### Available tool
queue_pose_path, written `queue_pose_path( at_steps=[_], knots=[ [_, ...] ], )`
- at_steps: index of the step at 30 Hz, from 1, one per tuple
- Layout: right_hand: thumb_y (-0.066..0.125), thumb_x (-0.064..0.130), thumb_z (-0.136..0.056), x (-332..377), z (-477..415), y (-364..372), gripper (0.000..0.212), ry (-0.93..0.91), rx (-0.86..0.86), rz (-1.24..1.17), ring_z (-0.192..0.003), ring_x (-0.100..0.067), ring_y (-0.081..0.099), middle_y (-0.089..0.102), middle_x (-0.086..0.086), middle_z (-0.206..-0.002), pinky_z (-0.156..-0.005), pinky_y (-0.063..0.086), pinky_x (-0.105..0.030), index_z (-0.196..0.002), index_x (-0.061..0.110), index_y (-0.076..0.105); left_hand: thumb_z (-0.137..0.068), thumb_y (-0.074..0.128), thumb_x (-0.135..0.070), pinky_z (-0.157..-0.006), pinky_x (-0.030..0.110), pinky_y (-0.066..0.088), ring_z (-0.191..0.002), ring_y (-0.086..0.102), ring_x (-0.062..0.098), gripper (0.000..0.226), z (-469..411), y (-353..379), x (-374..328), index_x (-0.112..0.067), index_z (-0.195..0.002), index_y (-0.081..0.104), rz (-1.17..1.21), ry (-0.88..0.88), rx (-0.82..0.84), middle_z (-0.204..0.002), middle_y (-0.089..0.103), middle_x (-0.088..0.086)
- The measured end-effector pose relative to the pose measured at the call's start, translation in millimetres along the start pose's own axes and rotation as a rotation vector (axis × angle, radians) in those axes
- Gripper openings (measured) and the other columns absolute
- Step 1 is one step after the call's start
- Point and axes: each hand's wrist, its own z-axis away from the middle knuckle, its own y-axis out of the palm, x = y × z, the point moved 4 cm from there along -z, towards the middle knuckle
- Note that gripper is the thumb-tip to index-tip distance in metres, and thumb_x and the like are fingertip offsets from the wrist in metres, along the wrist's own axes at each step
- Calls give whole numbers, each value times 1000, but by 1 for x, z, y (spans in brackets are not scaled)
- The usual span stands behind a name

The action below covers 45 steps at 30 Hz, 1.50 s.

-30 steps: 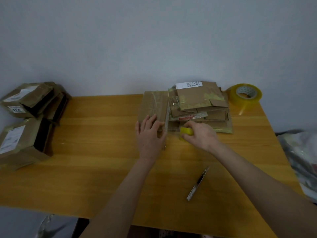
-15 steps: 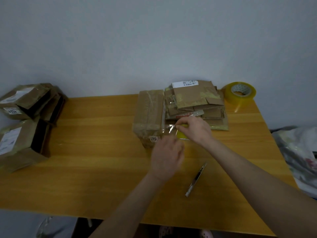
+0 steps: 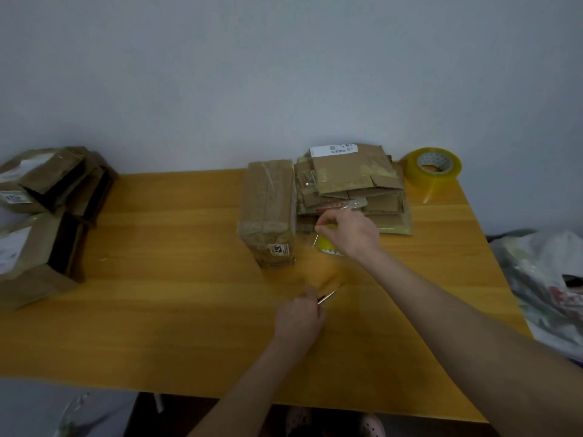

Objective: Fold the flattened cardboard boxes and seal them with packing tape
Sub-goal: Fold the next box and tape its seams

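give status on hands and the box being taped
Left hand grips cutter. Right hand holds small tape roll, strip stretched to box. Nothing between cutter and strip.

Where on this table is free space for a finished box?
The table is barest between the folded boxes at left and the taped box, to its near edge. Crowded at back right: flattened cardboard stack, large tape roll, right hand holding small tape roll; left hand with cutter in front.

Open tabletop (image 3: pixel 176 234) lies between the left boxes (image 3: pixel 47 216) and the taped box (image 3: pixel 268 209).
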Motion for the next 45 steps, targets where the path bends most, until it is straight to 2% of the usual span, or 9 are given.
queue_pose_path(
  at_steps=[5, 8, 10, 12, 17, 23, 26, 40, 45],
  knots=[
    [52, 46, -95, 5, 5, 0, 20, 32, -13, 54, -95, -19, 62, 68, 4, -104, -68, 43, -28, -107, 37, 66, -102, 35, -26, -61, 35, 37, -84, 62, 30, 23, 31, -58, 31, -18, -122, 42, 230, -90, -298, -92, 64, 6],
    [52, 50, -95, 7, 9, 1, 23, 59, -24, 66, -91, -18, 62, 67, 5, -98, -67, 42, -28, -106, 36, 66, -103, 32, -15, -72, 36, 42, -98, 59, 29, 38, 25, -80, 26, -18, -140, 36, 300, -101, -377, -115, 62, 10],
    [52, 50, -95, 9, 10, 1, 23, 60, -37, 68, -94, -19, 62, 68, 4, -100, -67, 40, -28, -105, 35, 66, -101, 33, -6, -87, 35, 43, -114, 53, 26, 49, 17, -86, 19, -15, -149, 26, 267, -106, -371, -134, 51, 8],
    [52, 49, -95, 12, 11, 0, 23, 60, -52, 77, -96, -19, 62, 68, 4, -103, -68, 40, -28, -106, 35, 66, -99, 33, -3, -91, 33, 42, -118, 51, 25, 55, 13, -89, 15, -15, -151, 21, 218, -110, -348, -138, 48, 9],
    [51, 47, -96, 15, 12, -2, 22, 72, -70, 89, -96, -20, 63, 68, 4, -104, -69, 42, -28, -105, 35, 66, -95, 36, 1, -75, 32, 40, -102, 58, 27, 52, 13, -94, 10, -18, -143, 33, 205, -75, -383, -116, 61, 11],
    [50, 45, -97, 17, 15, -5, 22, 73, -82, 103, -93, -20, 63, 68, 3, -102, -67, 41, -28, -106, 34, 66, -96, 35, 1, -64, 30, 39, -90, 60, 27, 44, 11, -92, 9, -16, -136, 38, 193, -86, -386, -105, 62, 10],
    [50, 44, -97, 19, 16, -5, 21, 69, -87, 106, -86, -18, 60, 68, 4, -99, -65, 40, -27, -105, 34, 67, -96, 37, 0, -62, 29, 38, -87, 60, 25, 42, 9, -90, 10, -17, -134, 38, 169, -106, -363, -102, 62, 8],
    [51, 44, -96, 20, 23, -8, 20, 18, -91, 78, -88, -20, 64, 69, 4, -95, -65, 44, -29, -102, 35, 68, -94, 39, 0, -62, 31, 34, -87, 59, 26, 38, -8, -92, 2, -15, -129, 41, 58, -59, -322, -100, 62, 9],
    [52, 48, -95, 12, 21, -18, 21, 38, -119, 24, -71, -14, 57, 54, 11, -70, -60, 46, -27, -101, 36, 68, -97, 35, -4, -60, 34, 42, -81, 60, 28, 33, -8, -83, 22, -13, -128, 39, -28, -94, -216, -95, 64, 10]
  ],
)
